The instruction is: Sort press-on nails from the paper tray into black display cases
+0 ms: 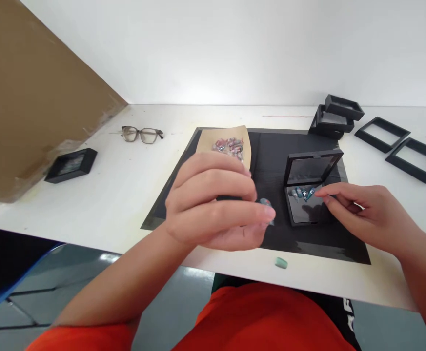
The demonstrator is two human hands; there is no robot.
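Observation:
Thumb and index finger of my right hand [375,217] pinch together at a pointed blue press-on nail [311,193] with a pale crescent on it. This nail lies at the end of a short row of decorated press-on nails [299,193] in an open black display box [291,214], whose clear-windowed lid stands tilted up. To the left of the box, my left hand [213,202] is raised with its fingers curled closed. A small bluish piece with a red spot [266,201] shows just behind its fingertips; whether the hand grips it is hidden.
Behind my left hand, a brown paper sheet [205,139] bears a heap of colourful nails [231,146] on a black mat [271,146]. A green nail [281,263] lies by the table edge. Glasses [142,134], another black box [71,165], stacked boxes [335,117] and two frames [417,158] surround the mat.

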